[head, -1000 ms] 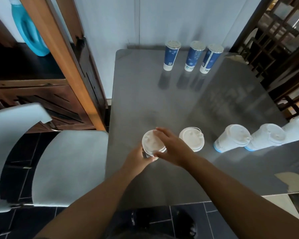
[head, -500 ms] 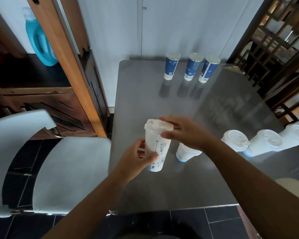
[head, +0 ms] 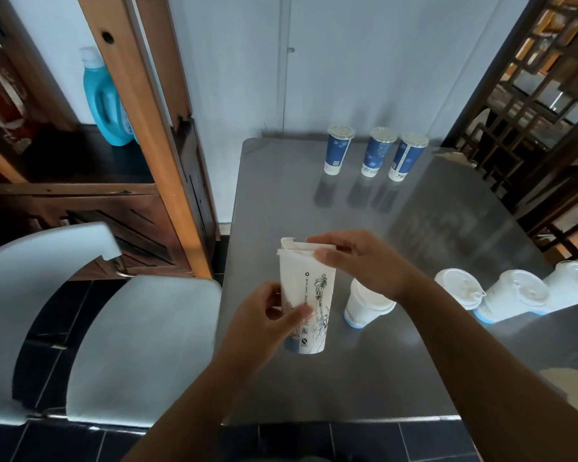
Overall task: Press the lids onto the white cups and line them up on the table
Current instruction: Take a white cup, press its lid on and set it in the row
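Cup [head: 306,285] near the bench's [head: 314,211] left edge: our left hand [head: 257,321] grips its side, our right hand [head: 364,261] pinches its lid [head: 294,250].

Seemingly a small drinks shop: a grey metal bench [head: 281,201] with three sealed blue paper cups [head: 377,155] at upper centre, white lidded takeaway cups [head: 511,295] at right, a dark wooden lattice screen [head: 483,76] upper right
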A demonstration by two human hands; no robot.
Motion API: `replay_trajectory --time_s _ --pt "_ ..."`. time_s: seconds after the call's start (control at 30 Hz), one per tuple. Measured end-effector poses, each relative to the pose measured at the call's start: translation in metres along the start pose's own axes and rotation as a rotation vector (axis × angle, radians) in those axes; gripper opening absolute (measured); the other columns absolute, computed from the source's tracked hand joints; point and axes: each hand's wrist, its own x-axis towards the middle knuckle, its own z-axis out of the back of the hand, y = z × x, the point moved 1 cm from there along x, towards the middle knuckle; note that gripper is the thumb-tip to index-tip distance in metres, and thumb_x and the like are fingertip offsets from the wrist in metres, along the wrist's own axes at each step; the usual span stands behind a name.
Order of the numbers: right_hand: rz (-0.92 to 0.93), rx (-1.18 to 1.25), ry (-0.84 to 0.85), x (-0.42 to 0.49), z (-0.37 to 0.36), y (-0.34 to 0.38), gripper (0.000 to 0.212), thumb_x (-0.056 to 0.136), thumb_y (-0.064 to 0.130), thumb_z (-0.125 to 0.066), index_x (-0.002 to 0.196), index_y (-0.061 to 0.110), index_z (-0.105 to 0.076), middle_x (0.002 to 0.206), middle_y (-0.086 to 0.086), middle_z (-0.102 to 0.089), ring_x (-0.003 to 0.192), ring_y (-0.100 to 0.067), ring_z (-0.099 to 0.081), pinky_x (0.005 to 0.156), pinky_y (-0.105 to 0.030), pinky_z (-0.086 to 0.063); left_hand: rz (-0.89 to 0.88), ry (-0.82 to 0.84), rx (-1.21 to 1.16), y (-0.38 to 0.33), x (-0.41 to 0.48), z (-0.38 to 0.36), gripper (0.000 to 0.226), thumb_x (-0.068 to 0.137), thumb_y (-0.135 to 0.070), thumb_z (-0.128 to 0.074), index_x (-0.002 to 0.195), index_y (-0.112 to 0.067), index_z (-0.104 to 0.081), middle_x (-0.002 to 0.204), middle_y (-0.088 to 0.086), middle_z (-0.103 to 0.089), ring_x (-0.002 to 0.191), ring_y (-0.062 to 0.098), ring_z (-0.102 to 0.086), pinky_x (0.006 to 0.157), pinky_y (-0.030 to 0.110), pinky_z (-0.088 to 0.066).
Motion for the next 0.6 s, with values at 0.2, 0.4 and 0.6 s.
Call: replay_trajectory --time_s 0.2,0.4,0.6 --pt "-0.024 0.02 0.017 0.002 0.002 -0.002 0.03 0.086 0.051 -0.06 0.108 0.032 -0.069 0.109 -0.014 -0.069 0.104 -0.031 -0.062 0.092 -0.05 -0.049 -0.01 -0.005 0.013 0.002 0.0 0.001 0.034 0.085 -0.035 -0.075 0.112 -0.033 -0.055 0.113 -0.019 -0.067 0.098 0.008 -0.071 0.071 0.018 -0.059" --pt "-0.065 0.016 0.032 0.005 -0.001 -0.015 0.047 0.09 0.028 -0.069 0.134 0.021 -0.058 0.124 0.011 -0.065 0.111 0.002 -0.062 0.095 -0.018 -0.048 0.047 0.127 0.003 0.004 0.02 0.003 0.055 0.086 -0.03 -0.077 0.132 -0.026 -0.048 0.129 -0.006 -0.064 0.112 0.016 -0.067 0.093 0.036 -0.059" --pt "-0.08 -0.028 0.056 0.009 -0.016 -0.039 0.07 0.079 0.025 -0.081 0.141 0.021 -0.048 0.136 0.009 -0.055 0.122 -0.003 -0.056 0.107 -0.03 -0.045 0.055 0.183 0.102 0.032 0.048 0.005 0.063 0.073 -0.028 -0.086 0.127 -0.031 -0.053 0.117 -0.014 -0.07 0.107 0.001 -0.067 0.092 0.032 -0.056"
